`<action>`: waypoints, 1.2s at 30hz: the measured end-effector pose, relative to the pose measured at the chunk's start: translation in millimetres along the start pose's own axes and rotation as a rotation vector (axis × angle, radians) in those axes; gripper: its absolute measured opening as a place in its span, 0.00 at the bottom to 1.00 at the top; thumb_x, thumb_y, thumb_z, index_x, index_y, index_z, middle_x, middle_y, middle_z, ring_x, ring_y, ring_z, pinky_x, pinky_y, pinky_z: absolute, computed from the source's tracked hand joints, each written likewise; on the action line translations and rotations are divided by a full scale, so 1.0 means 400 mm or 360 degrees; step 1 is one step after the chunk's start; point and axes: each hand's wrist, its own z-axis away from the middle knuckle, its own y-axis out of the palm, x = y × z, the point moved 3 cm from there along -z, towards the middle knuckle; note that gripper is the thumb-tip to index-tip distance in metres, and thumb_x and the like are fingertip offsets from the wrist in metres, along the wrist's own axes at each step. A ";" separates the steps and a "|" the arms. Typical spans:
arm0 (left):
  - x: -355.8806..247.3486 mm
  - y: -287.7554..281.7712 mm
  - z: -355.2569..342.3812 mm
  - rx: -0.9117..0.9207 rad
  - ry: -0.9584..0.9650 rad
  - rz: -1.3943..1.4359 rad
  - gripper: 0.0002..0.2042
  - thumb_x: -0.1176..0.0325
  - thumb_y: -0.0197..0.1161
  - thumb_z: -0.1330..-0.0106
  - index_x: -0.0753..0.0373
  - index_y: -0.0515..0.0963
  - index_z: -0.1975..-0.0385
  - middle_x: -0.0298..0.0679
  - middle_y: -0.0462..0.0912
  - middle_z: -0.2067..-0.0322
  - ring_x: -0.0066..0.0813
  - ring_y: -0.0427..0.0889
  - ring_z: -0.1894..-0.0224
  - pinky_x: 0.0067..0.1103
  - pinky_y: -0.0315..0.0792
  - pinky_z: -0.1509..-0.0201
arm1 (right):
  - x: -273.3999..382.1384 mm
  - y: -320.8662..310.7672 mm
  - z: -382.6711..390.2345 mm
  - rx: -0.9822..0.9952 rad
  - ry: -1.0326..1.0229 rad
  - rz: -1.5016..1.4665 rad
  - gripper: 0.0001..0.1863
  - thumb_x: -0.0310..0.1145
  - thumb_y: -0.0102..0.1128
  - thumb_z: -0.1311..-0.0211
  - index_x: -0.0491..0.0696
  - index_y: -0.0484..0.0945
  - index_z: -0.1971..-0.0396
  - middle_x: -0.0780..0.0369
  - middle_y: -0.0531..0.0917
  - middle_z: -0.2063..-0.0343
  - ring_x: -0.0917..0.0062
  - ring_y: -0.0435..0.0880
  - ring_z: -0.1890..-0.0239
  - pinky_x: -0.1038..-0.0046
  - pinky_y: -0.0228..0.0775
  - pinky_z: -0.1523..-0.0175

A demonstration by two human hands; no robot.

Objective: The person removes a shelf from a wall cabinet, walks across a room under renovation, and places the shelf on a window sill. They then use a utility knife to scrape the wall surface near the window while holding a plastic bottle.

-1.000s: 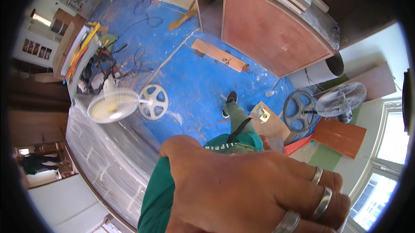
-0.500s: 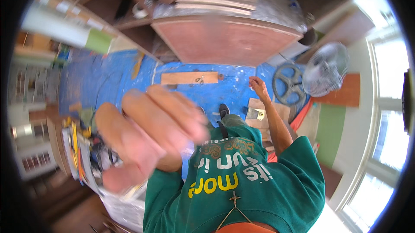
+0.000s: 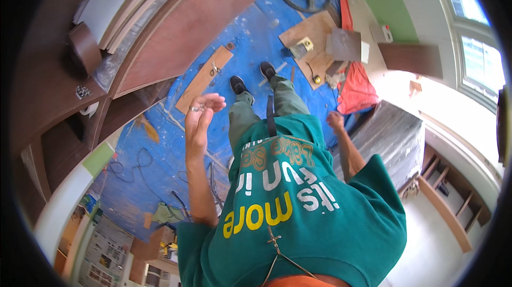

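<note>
- A foot could trip on the plank (image 3: 196,82) or scissors (image 3: 214,69) if a step strays toward ten o'clock.
- The plank lies at about eleven o'clock on the blue floor, long axis seven to one.
- The left hand (image 3: 200,112), nearest it, is loosely open, seemingly empty; the right hand (image 3: 336,120) curls, contents unclear.
</note>
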 end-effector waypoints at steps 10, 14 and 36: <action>-0.057 -0.077 -0.169 0.0419 0.0105 -0.0383 0.17 0.66 0.51 0.25 0.70 0.71 0.43 0.45 0.78 0.49 0.32 0.78 0.46 0.30 0.69 0.35 | -0.359 0.302 0.426 0.0175 -0.0059 -0.0191 0.14 0.37 0.58 0.33 0.44 0.83 0.55 0.64 0.83 0.72 0.79 0.82 0.72 0.76 0.73 0.72; -0.015 -0.090 -0.124 0.0410 0.0034 -0.0381 0.17 0.64 0.51 0.24 0.69 0.71 0.43 0.44 0.78 0.49 0.32 0.78 0.46 0.29 0.69 0.35 | -0.275 0.304 0.388 0.0054 0.0077 -0.0282 0.16 0.37 0.58 0.33 0.43 0.82 0.52 0.63 0.84 0.69 0.78 0.83 0.69 0.76 0.74 0.68; 0.296 -0.272 0.614 0.0747 -0.0378 -0.1361 0.16 0.68 0.63 0.30 0.66 0.76 0.45 0.44 0.84 0.54 0.32 0.83 0.50 0.28 0.75 0.42 | -0.975 0.516 0.565 0.0202 -0.0301 -0.0181 0.18 0.41 0.61 0.33 0.42 0.81 0.51 0.61 0.84 0.70 0.80 0.83 0.70 0.77 0.73 0.68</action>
